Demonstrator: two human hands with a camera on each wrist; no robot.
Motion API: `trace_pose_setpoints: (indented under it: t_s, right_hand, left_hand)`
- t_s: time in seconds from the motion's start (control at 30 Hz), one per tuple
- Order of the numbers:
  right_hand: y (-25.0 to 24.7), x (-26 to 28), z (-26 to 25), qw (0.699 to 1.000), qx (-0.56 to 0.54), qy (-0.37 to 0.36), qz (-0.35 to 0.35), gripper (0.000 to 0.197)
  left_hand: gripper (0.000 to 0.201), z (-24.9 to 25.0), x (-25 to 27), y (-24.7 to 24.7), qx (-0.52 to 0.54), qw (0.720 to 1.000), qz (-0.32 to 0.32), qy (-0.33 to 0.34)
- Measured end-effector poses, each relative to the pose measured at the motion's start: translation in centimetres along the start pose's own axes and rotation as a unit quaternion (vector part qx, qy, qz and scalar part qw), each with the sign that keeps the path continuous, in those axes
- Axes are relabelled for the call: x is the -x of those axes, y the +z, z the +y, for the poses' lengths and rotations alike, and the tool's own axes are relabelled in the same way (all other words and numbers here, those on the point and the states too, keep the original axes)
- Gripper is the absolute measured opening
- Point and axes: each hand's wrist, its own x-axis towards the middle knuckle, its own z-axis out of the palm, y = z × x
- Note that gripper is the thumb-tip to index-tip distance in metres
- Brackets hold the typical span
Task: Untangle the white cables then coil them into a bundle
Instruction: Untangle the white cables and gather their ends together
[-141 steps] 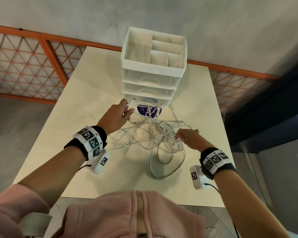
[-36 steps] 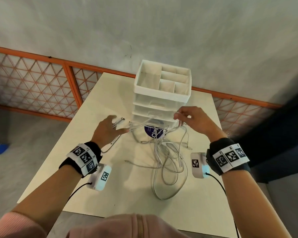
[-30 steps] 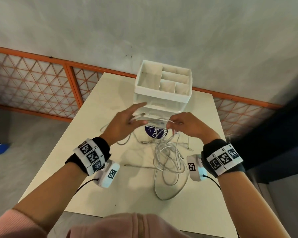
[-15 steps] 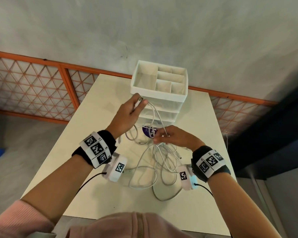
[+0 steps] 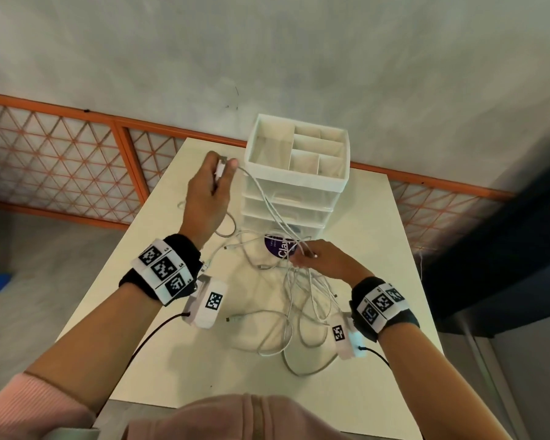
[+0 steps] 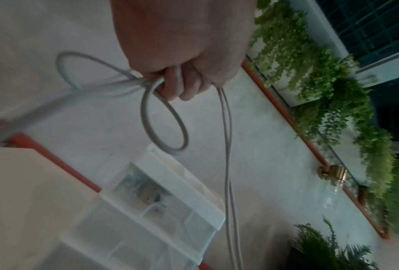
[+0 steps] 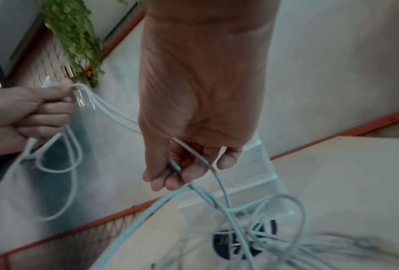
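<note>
Left hand: the left hand (image 5: 207, 198) is raised above the far left part of the table (image 5: 378, 236), fingers curled around several small loops of white cable and a plug end; the grip is tight.
Right hand: the right hand (image 5: 323, 261) is lower, near the middle of the table, and its fingers (image 7: 170, 175) are bent loosely around two strands that pass through them.
Stretched strands: two thin strands (image 5: 269, 204) run tight from the left hand down to the right hand, in front of the drawer unit.
White cables: the rest of the white cables (image 5: 299, 309) lies in a loose tangle on the table, between the middle and the near right edge, under the right hand; some plug ends stick out to the left.
Drawer unit: a white plastic drawer unit (image 5: 296, 173) stands at the far edge, with an open divided tray on top.
Round label: a dark purple round label (image 5: 278, 249) with white letters lies just before the drawers, partly under the cables.
</note>
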Motion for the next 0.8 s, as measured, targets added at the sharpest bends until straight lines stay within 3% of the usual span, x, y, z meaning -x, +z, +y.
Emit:
trace_pose_setpoints:
  t_s: [0.2, 0.37, 0.47, 0.53, 0.6, 0.67, 0.73, 0.8]
  right_hand:
    - [-2.4, 1.3, 1.8, 0.998, 0.047, 0.032, -0.011, 0.021]
    - [-4.1, 1.7, 1.5, 0.999, 0.027, 0.0, 0.038, 0.021]
    - [-4.2, 1.8, 0.1, 0.998, 0.015, -0.024, 0.061, 0.023]
    - [-3.6, 1.5, -1.2, 0.998, 0.028, -0.039, 0.043, 0.027]
    - [-3.1, 1.1, -2.6, 0.997, 0.025, -0.064, 0.02, 0.028]
    - [-2.8, 1.0, -3.8, 0.996, -0.011, -0.085, 0.008, 0.026]
    - [-2.9, 1.1, -4.3, 0.994, -0.037, -0.098, 0.003, 0.023]
    - [-3.0, 1.4, -4.1, 0.994, -0.044, -0.095, 0.004, 0.02]
  left_hand:
    - [0.032, -4.3, 1.9, -0.3, -0.063, 0.991, 0.063, -0.101]
    - [0.033, -8.0, 2.5, -1.7, -0.133, 0.954, -0.002, -0.269]
    - [0.033, -6.8, 3.3, -1.0, -0.08, 0.974, -0.022, -0.212]
    - [0.033, -5.3, 3.7, 0.1, -0.041, 0.985, -0.113, -0.125]
    - [0.034, -3.4, 4.1, 1.5, -0.007, 0.966, -0.245, -0.08]
    - [0.028, -1.4, 4.5, 2.7, 0.006, 0.939, -0.335, -0.078]
    - [0.02, -0.7, 4.8, 3.4, 0.026, 0.923, -0.369, -0.105]
    - [0.019, -0.8, 5.0, 3.5, 0.013, 0.927, -0.361, -0.1]
